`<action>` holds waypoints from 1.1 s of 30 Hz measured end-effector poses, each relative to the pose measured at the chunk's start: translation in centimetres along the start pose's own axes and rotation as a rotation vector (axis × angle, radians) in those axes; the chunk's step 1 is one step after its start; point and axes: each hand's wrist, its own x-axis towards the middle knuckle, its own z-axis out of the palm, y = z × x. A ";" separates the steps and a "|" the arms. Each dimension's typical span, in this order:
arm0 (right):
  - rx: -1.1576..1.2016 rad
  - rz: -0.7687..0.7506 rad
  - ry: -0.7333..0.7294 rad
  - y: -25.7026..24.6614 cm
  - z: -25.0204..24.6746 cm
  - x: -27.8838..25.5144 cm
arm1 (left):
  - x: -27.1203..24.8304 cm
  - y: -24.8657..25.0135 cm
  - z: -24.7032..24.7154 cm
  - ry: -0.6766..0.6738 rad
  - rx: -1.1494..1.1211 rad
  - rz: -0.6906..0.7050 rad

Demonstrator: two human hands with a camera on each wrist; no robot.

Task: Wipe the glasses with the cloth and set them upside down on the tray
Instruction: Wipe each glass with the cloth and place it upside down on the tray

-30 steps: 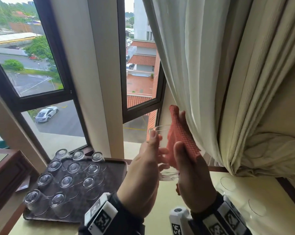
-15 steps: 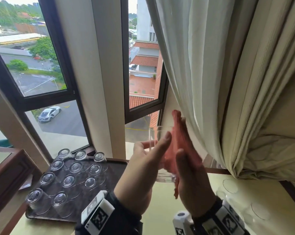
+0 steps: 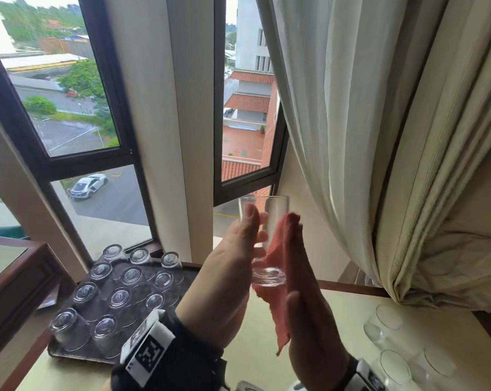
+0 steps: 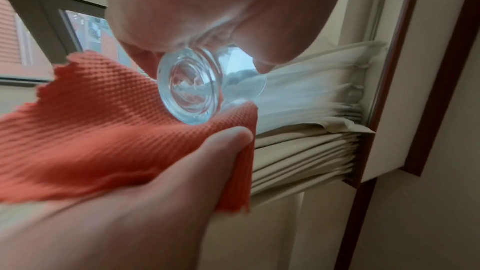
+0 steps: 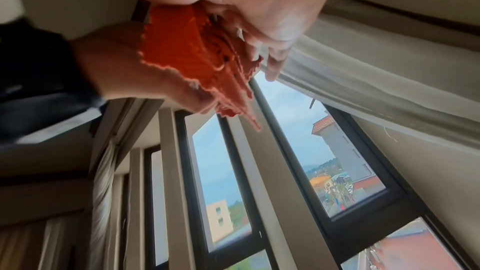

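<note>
- Between my 2 palms, raised before the dark-framed window [image 3: 78, 162], stands a clear cylindrical drinking glass [image 3: 267, 238], mouth up.
- My left hand [image 3: 233, 277] curls its fingers round the glass.
- My right hand [image 3: 303, 314], fingers straight, presses the salmon-pink waffle-weave cloth [image 3: 278, 311] flat against the glass.
- Below left, 11 clear glasses sit upside down on the dark rectangular tray [image 3: 182, 275].
</note>
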 end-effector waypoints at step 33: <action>0.067 0.089 -0.018 -0.4 0.1 -1.6 | 1.2 1.3 0.7 0.078 0.034 -0.051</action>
